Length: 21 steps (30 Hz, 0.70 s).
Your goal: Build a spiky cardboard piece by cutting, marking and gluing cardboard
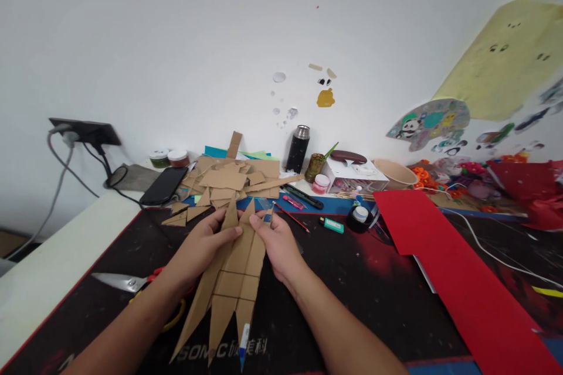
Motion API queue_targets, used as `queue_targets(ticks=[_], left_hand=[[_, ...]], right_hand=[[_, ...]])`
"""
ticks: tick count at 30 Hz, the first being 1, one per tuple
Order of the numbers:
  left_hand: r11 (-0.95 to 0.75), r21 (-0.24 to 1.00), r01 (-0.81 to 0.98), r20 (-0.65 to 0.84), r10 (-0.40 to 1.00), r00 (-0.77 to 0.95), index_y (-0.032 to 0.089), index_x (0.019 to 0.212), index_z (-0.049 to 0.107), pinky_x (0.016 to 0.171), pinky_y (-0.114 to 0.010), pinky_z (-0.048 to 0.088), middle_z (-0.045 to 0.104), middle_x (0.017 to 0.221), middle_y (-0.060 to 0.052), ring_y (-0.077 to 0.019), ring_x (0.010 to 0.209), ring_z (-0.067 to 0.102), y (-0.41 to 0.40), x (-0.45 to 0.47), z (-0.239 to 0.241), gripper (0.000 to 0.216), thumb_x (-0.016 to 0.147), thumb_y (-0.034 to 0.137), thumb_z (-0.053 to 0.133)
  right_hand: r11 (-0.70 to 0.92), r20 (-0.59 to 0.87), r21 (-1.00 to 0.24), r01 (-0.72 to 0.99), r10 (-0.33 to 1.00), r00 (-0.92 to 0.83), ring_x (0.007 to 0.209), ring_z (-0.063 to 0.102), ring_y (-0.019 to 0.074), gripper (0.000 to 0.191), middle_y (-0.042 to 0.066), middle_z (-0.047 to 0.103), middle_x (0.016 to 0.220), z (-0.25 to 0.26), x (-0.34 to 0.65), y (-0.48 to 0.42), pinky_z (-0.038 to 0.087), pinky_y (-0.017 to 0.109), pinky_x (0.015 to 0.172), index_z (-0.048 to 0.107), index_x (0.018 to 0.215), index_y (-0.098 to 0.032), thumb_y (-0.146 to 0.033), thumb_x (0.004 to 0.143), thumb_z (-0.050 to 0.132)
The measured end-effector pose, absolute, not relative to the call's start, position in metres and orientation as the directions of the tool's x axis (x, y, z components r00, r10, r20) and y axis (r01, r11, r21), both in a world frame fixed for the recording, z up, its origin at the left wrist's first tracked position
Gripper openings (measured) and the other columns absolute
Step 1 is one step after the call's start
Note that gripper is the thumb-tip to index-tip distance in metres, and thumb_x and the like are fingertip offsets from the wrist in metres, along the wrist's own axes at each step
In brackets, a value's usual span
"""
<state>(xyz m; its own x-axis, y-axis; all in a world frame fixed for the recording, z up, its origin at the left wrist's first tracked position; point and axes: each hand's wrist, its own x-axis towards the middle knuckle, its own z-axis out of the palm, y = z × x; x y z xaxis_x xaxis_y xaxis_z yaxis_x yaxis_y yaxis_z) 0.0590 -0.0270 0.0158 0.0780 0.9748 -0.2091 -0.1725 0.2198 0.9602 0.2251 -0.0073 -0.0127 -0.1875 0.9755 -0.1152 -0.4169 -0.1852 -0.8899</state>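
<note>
My left hand (203, 246) and my right hand (276, 244) both grip a brown cardboard piece (233, 281) cut into long pointed strips, marked with pencil lines. The piece lies over the dark desk mat (352, 293), its points towards me. My fingers pinch its upper part from either side. A blue-capped pen (243, 343) lies just under its lower points. Behind my hands sits a heap of cardboard offcuts (229, 181).
Scissors (125, 282) lie left of my left arm. A phone (163, 186), black flask (298, 149), red pen (292, 218), green lighter (331, 224), tape roll (359, 218) and white box (354, 176) stand at the back. A red sheet (453, 269) covers the right side.
</note>
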Motion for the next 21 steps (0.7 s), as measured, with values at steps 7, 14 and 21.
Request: queue_targets(ticks=[7,14,21], left_hand=[[0.209,0.958,-0.195,-0.202,0.978,0.053,0.022,0.111,0.078,0.071,-0.031,0.06,0.085,0.094,-0.004,-0.0249,0.078,0.078,-0.0268,0.0622,0.016,0.049,0.069,0.042,0.095],[0.247,0.94,-0.236,-0.245,0.969,0.041,0.023,0.103,0.078,0.069,-0.031,0.06,0.084,0.085,-0.002,-0.0235,0.071,0.076,-0.0244,0.0597,0.0157,0.042,0.067,0.036,0.094],[0.257,0.934,-0.248,-0.254,0.966,0.045,0.022,0.108,0.08,0.073,-0.034,0.061,0.086,0.09,-0.005,-0.0256,0.075,0.078,-0.0224,0.0601,0.0137,0.046,0.067,0.038,0.094]], right_hand=[[-0.203,-0.112,-0.87,-0.449,0.969,-0.221,0.081,0.07,0.024,0.048,0.0,0.078,0.084,-0.0124,0.2265,-0.0065,0.052,0.037,0.083,0.069,0.085,-0.025,-0.06,0.066,0.097],[-0.217,-0.121,-0.869,-0.444,0.964,-0.235,0.076,0.068,0.0224,0.048,-0.001,0.076,0.083,-0.0133,0.2251,-0.0083,0.051,0.036,0.082,0.069,0.083,-0.024,-0.059,0.066,0.097],[-0.212,-0.112,-0.863,-0.459,0.965,-0.237,0.079,0.069,0.0232,0.046,0.0,0.076,0.083,-0.0119,0.2245,-0.0088,0.052,0.037,0.084,0.069,0.082,-0.024,-0.057,0.067,0.097]])
